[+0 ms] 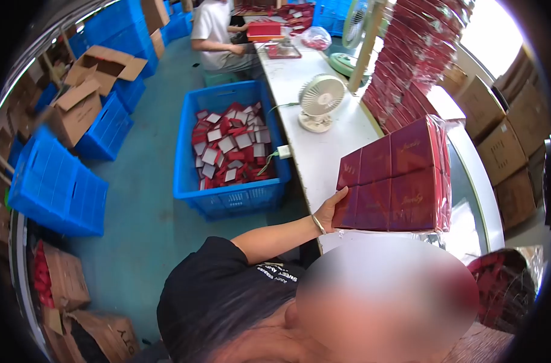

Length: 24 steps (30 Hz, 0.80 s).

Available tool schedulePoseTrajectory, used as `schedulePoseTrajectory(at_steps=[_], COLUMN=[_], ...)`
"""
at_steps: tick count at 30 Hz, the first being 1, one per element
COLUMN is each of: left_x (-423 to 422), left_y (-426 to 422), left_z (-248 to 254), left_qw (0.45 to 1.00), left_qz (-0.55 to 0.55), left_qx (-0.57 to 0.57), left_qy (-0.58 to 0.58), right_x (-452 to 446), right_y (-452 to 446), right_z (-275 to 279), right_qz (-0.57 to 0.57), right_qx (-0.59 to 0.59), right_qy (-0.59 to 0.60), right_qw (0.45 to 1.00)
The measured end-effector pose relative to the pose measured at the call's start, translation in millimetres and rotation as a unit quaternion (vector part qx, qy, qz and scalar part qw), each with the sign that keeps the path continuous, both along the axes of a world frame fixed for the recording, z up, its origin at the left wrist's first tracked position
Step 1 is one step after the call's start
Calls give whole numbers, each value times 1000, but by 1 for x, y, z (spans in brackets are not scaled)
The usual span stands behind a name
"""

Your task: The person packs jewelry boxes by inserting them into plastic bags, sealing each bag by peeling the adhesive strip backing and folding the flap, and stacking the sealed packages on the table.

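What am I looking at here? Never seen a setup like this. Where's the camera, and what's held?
No machine: a person works bare-handed. The single picture comes from a camera on that person's head, facing forward and down, so their black shirt shows too. Their left hand grips red boxes, apparently film-wrapped; the right hand is out of sight. A small fan stands on the white table. Beside the table, a blue crate holds many small boxes.

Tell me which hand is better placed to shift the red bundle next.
The left, most likely: the left hand holds the bundle at its left side, thumb against it. The right hand isn't visible, so its placement can't be judged.
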<state>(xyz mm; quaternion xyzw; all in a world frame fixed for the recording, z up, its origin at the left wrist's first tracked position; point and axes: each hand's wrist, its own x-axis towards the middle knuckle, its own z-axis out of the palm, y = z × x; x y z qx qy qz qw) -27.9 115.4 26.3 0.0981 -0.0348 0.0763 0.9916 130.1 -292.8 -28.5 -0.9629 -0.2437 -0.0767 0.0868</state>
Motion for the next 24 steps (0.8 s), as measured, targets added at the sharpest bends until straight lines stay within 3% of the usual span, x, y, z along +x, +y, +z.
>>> schedulePoseTrajectory(at_steps=[4, 6, 7, 8, 10, 11, 12, 13, 16, 17, 21, 24], left_x=[26, 42, 41, 51, 71, 86, 98, 118, 198, 222, 342, 419], left_y=[-8, 1, -1, 14, 24, 35, 34, 50, 69, 61, 64, 62], left_z=[-18, -26, 2, -6, 28, 38, 75, 80, 152, 184, 262, 268], left_qw=[997, 991, 985, 994, 971, 969, 965, 969, 970, 955, 946, 849], left_qz=[21, 65, 89, 64, 186, 198, 227, 201, 183, 243, 264, 415], left_qx=[-3, 68, 93, 81, 143, 143, 87, 134, 138, 163, 189, 176], left_qy=[74, 98, 114, 21, 56, 30, 97, -48, -86, -53, 10, 277], right_x=[1, -2, -3, -5, -12, -15, -14, -14, -11, -12, -10, -10], right_y=[-1, 3, 4, 7, 12, 12, 14, 14, 12, 12, 11, 10], right_z=[-6, 0, 4, 10, 19, 20, 21, 21, 20, 23, 21, 25], right_qz=[9, 17, 8, 1, -12, -22, -25, -27, -32, -32, -37, -34], right_qx=[11, 29, 22, 21, 31, 33, 37, 41, 51, 57, 62, 62], right_qy=[-29, -38, -28, -19, -12, -8, -7, -8, -4, 0, 3, 8], right_qw=[999, 999, 999, 1000, 999, 999, 999, 999, 998, 998, 997, 997])
